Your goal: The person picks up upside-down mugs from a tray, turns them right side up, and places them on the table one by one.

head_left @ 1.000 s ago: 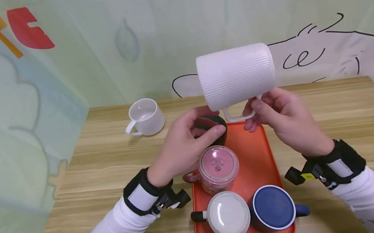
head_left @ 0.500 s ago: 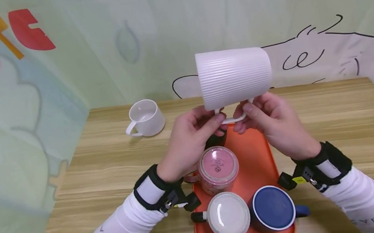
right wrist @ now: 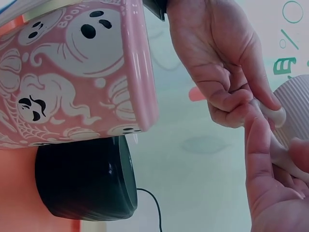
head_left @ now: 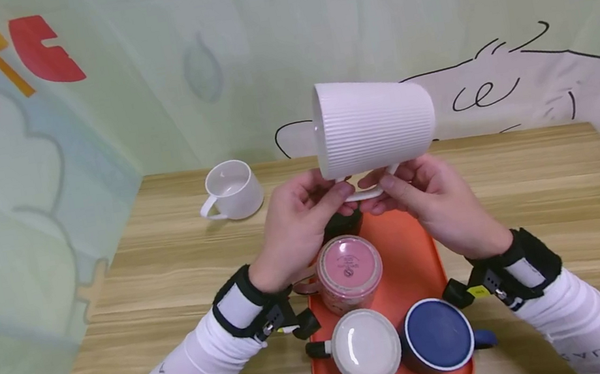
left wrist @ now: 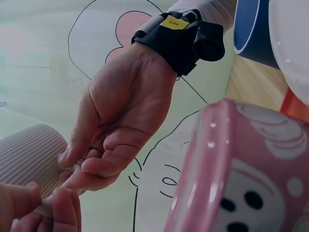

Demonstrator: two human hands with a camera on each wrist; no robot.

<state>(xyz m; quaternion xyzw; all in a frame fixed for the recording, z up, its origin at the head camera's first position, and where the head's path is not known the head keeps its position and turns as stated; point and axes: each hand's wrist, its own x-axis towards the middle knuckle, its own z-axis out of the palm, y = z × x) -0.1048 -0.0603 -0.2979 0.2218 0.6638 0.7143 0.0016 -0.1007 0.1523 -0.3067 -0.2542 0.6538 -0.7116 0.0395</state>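
Note:
A white ribbed mug (head_left: 376,124) is held up on its side above the far end of the tray, its mouth to the left and its handle (head_left: 365,194) underneath. My left hand (head_left: 297,224) pinches the handle's left part between thumb and fingers. On the handle's right part, close by, my right hand (head_left: 447,209) pinches in the same way. Both thumbs show on the near side. Below the hands stands a pink mug (head_left: 349,266), upside down, with ghost drawings on its side in the wrist views. A dark mug (right wrist: 82,179) beyond it is partly hidden by my left hand.
The orange tray (head_left: 407,255) also bears an upturned mug with a whitish base (head_left: 365,347) and an upturned blue mug (head_left: 439,334) at its near end. A small white cup (head_left: 234,190) stands upright on the wooden table (head_left: 168,255), back left. A printed curtain (head_left: 277,52) hangs behind.
My left hand has moved right and taken hold of the mug's handle. My right hand has shifted slightly left with the mug, which has turned a little.

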